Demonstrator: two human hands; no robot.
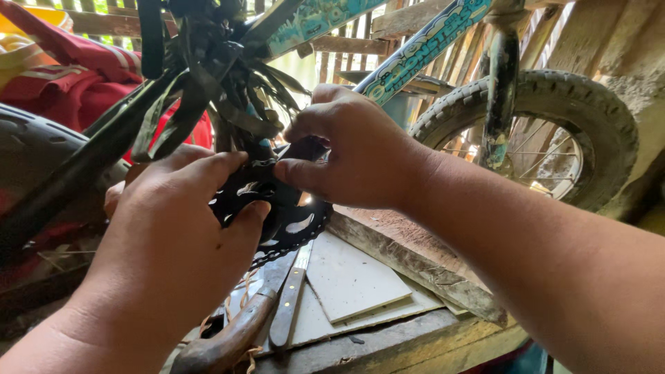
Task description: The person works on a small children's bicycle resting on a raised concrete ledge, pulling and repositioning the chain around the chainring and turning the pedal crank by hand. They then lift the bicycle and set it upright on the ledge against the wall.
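Note:
A small bicycle with a blue patterned frame [422,48] stands in front of me. Its black chainring [277,208], with a chain around the lower edge, is at the centre. My left hand [173,228] rests on the chainring's left side, thumb and fingers against it. My right hand [353,149] pinches at the crank area just above and right of the chainring; what its fingertips grip is hidden. Black rubber strips [201,90] hang tangled above the chainring.
The front wheel [554,125] with a black tyre is at the right. Below lie flat pale boards [346,277], a weathered plank [415,263] and a long knife with a wooden handle [235,332]. Red cloth [76,76] is at the left, wooden slats behind.

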